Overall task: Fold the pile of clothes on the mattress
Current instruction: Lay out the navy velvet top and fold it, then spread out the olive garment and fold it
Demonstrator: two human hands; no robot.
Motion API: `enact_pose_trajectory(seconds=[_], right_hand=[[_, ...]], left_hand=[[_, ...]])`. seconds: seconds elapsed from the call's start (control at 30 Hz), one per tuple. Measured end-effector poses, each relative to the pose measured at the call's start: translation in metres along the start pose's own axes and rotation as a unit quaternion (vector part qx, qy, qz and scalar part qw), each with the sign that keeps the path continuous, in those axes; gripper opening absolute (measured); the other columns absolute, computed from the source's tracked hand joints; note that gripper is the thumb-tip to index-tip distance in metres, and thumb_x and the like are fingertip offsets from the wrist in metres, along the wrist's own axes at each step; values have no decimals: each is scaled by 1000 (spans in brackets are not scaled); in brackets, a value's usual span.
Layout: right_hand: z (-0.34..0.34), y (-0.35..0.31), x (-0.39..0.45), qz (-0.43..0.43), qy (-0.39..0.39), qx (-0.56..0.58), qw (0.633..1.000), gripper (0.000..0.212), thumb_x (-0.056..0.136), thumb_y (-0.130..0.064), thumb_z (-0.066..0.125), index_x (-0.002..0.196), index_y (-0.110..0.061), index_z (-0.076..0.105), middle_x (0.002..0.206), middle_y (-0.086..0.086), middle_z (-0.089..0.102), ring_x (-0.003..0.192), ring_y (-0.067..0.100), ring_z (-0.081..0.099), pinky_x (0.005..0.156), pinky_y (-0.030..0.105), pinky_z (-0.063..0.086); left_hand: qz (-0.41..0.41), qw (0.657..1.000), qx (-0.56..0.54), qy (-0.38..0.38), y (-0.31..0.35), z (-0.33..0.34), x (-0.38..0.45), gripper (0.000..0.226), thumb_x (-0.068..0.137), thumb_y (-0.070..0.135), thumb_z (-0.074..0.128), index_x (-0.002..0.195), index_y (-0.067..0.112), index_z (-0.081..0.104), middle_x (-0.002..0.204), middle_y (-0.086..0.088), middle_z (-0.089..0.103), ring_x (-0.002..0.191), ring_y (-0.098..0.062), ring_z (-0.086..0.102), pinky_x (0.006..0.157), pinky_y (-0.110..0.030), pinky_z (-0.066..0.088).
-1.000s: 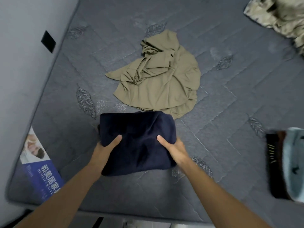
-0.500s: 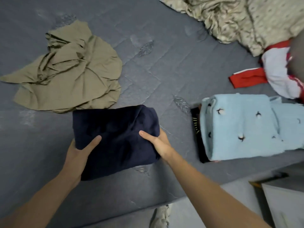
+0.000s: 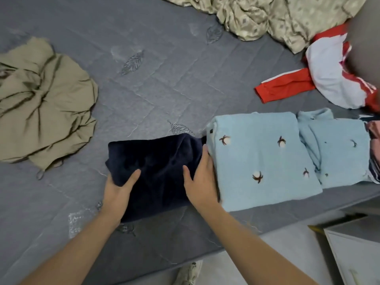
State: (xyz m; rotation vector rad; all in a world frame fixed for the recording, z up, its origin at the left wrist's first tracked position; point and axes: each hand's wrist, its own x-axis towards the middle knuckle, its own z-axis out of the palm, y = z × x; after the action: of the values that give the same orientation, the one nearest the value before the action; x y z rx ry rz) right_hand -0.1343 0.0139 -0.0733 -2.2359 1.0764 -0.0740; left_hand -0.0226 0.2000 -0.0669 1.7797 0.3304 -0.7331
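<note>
We've got both hands clamped on the folded navy garment (image 3: 158, 171) near the front edge of the mattress (image 3: 164, 83): left hand (image 3: 118, 191) grips its left side, thumb on top, and right hand (image 3: 202, 182) grips its right side, squeezed against the light blue folded piece (image 3: 261, 159). It looks soft, thick and floppy, so we'd hold both sides or it'll unfold. No containers here. Farther back the crumpled khaki shirt (image 3: 41, 99) is probably next.
</note>
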Motion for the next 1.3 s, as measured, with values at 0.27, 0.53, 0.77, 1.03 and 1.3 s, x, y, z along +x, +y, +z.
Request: enact_pose_trajectory(seconds=[0.27,0.53,0.77,1.03,1.3], right_hand=[[16,-50,-4,-244,2,-146,959,66,101,-25,44,164,-16,28,173,3,18,161,23,6,126,56,15],[36,-35,25,-269,-5,-222,937,69,104,-48,41,166,-26,22,174,6,11,161,29,-1,126,59,10],[69,-12,38,-238,2,-219,946,73,101,-54,43,166,-30,19,174,6,7,160,35,-4,126,60,6],[32,-35,28,-228,-17,-233,945,74,100,-57,40,166,-31,18,174,4,10,161,32,1,126,59,7],[-12,-86,15,-244,-38,-233,941,69,103,-55,33,165,-27,21,174,6,12,161,29,0,127,58,8]], left_hand=[[393,785,477,37,21,8,3,67,99,18,53,161,30,31,170,-2,21,159,-25,14,126,-55,21],[384,738,554,22,-4,3,40,66,105,57,29,166,33,14,173,-12,8,160,-32,0,128,-56,10],[373,739,560,28,-34,12,72,70,104,59,32,166,34,12,172,-15,6,160,-33,-2,126,-60,10],[374,738,562,15,1,1,43,66,106,62,19,166,36,6,173,-15,4,160,-35,-2,127,-58,10],[369,733,569,45,54,-44,4,65,107,60,17,166,33,10,173,-14,10,160,-34,1,126,-56,15]])
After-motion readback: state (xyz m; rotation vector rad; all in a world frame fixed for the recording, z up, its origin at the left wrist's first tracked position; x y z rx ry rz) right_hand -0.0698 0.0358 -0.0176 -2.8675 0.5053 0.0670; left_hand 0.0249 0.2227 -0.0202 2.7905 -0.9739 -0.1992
